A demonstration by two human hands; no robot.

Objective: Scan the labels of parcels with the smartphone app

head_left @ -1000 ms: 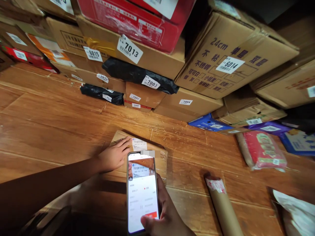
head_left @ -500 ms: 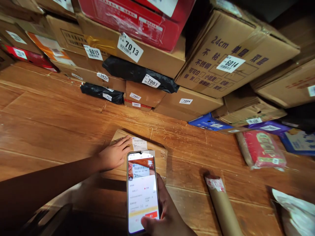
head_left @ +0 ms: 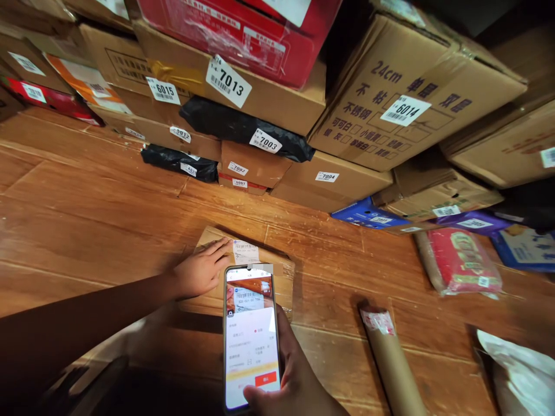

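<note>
A flat brown cardboard parcel (head_left: pixel 284 280) lies on the wooden floor (head_left: pixel 87 219), with a white barcode label (head_left: pixel 245 252) on its top. My left hand (head_left: pixel 200 271) rests flat on the parcel's left part, fingers stretched out beside the label. My right hand (head_left: pixel 297 381) grips a smartphone (head_left: pixel 250 335) upright above the parcel's near edge. Its lit screen shows a camera picture of the label above a form with a red button. My thumb lies on the lower screen.
Stacked cardboard boxes (head_left: pixel 403 98) and black bags (head_left: pixel 243 127) with numbered labels line the far side. A brown paper tube (head_left: pixel 392 364) lies to the right. A red packet (head_left: pixel 459 260), blue packets (head_left: pixel 364 215) and a white bag (head_left: pixel 520 370) lie further right.
The phone screen has changed: the form under the camera picture has filled in with more lines. Both hands have stayed nearly where they were.
</note>
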